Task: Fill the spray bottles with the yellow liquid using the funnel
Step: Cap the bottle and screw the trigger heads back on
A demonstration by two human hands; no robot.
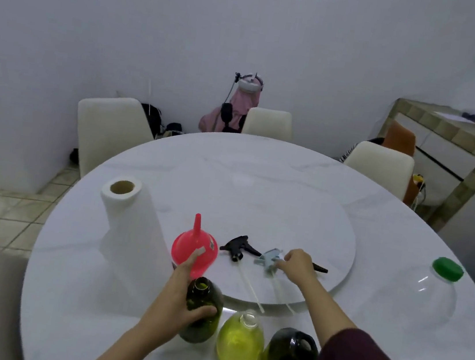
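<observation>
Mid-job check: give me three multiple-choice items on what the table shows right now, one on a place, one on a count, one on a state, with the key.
1. Where does the red funnel stand?
A. In a bottle's neck
B. On the table, spout up, right of the paper towel roll
C. In the right hand

2. How many spray heads lie on the table?
A. One
B. Two
C. Three

3. What is the left hand doing?
A. Gripping the dark green bottle
B. Resting flat
C. Holding the jug's cap

Key: 1 B, the funnel sits wide end down on the table. 2 C, a black spray head, a light blue spray head pinched by the right hand, and another black one partly hidden behind that hand. 3 A, its thumb and fingers wrap the open bottle.
</observation>
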